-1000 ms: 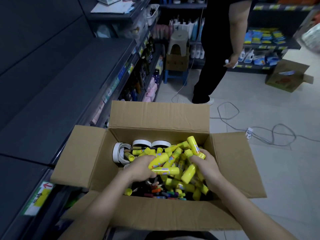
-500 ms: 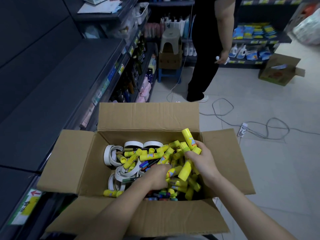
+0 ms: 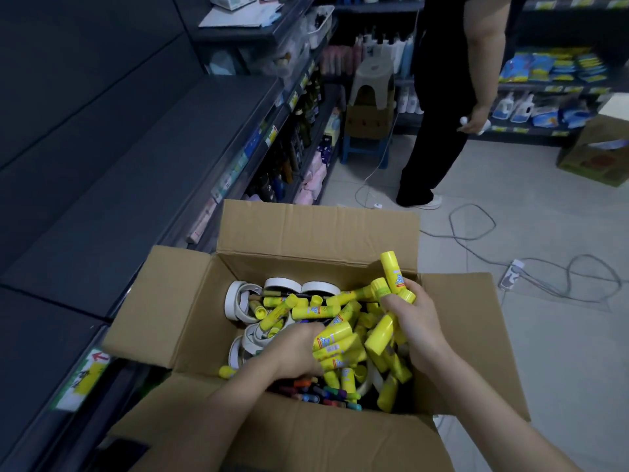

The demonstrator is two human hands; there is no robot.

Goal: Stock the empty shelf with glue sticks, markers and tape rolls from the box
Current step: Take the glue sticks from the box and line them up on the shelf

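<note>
Right hand (image 3: 413,321) grips a bundle of glue sticks (image 3: 394,275) at the right of the box (image 3: 316,226); left hand (image 3: 296,349) curls round more in the middle. Tape rolls (image 3: 282,284) lie far left, markers (image 3: 316,391) near; the empty shelf (image 3: 136,165) stands left.

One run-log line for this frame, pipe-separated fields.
stage: picking from box | left hand: fingers buried among glue sticks, grip hidden | right hand: grips a bunch of glue sticks | shelf: nothing stocked yet

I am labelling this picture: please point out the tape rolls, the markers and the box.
tape rolls (image 3: 320,287), head view, white rim.
markers (image 3: 326,391), head view, coloured caps.
box (image 3: 316,229), head view, far flap.
</note>
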